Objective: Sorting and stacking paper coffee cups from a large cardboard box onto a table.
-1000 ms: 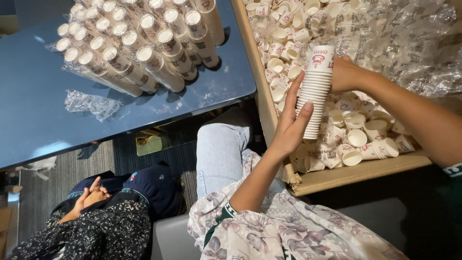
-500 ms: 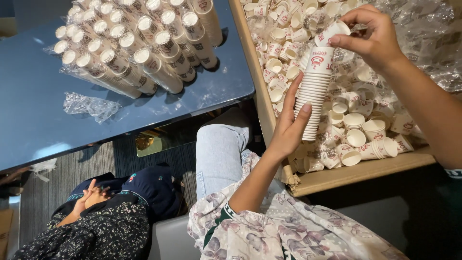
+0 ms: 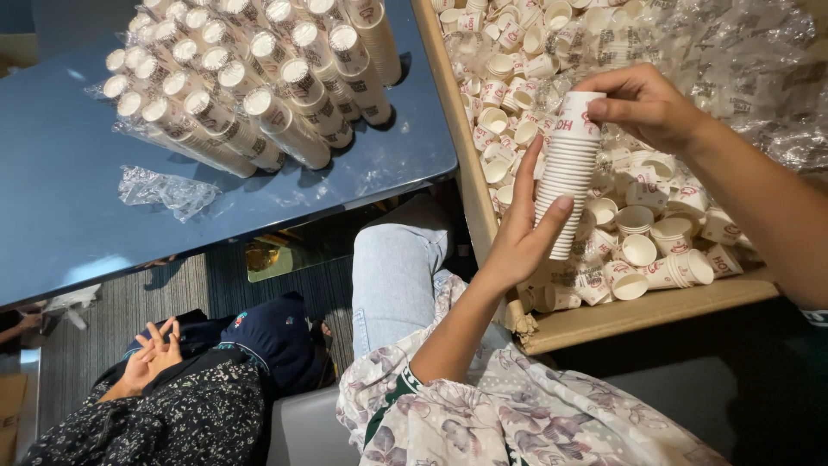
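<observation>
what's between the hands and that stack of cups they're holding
Nothing visible. The left hand grips the stack of paper cups directly along its side, and the right hand pinches the top cup. The stack is held above the loose cups in the cardboard box.

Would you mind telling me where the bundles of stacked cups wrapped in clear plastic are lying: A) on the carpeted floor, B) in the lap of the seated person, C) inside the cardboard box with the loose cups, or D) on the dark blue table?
D: the wrapped bundles of stacked cups lie on the dark blue table, left of the cardboard box of loose cups.
</observation>
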